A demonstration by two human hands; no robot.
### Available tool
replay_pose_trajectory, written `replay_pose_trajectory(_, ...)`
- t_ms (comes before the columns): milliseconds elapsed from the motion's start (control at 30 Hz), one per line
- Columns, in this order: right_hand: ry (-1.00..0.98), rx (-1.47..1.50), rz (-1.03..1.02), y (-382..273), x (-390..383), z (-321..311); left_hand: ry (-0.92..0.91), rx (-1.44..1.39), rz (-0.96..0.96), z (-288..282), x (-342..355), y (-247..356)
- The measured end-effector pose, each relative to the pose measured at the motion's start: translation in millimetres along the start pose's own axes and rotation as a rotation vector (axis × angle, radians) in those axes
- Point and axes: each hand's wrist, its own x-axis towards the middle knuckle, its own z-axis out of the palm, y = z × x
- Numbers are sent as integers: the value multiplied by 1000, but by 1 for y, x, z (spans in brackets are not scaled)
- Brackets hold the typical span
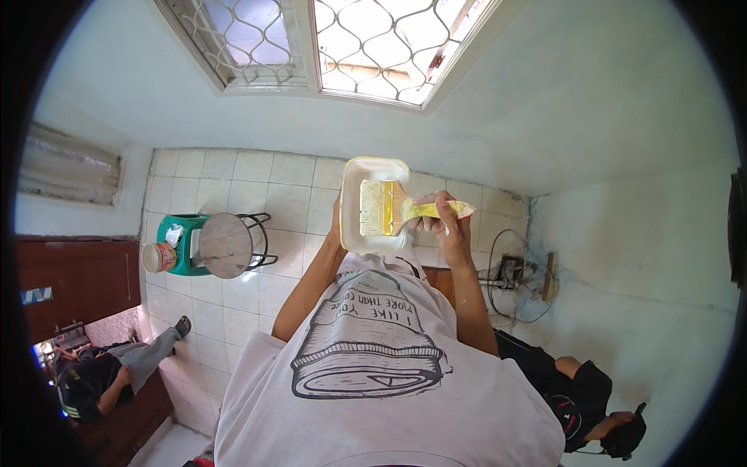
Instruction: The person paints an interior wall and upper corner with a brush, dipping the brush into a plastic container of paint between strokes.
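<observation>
My left hand [337,222] holds the white rectangular tray [374,166] from its left side, with its fingers mostly hidden behind it. My right hand [447,222] grips the yellow, paint-smeared handle of a wide paintbrush [416,210]. The brush lies horizontally across the tray, its pale bristles over the inside. The tray is held out in front of my chest.
A green stool [174,227] holding a tub [159,257] and a round stool [226,249] stand left on the tiles. People sit at lower left [93,381] and lower right [576,397]. A grilled window [381,43] is ahead; cables and a box [510,272] lie right.
</observation>
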Motion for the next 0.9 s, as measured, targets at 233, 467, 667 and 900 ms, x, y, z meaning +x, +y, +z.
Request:
replay_pose_trajectory(233, -60, 15, 52, -3, 7, -21, 12, 71, -124, -16, 3, -8)
replay_pose_trajectory(467, -189, 21, 148, -20, 7, -21, -53, 11, -165, -13, 11, -17)
replay_pose_trajectory(667, -261, 37, 133, -6, 7, -27, -173, -12, -292, 6, 14, -23)
replay_pose_trajectory(900, -194, 40, 104, 8, 3, -30, -68, 122, -217, 0, 8, -29)
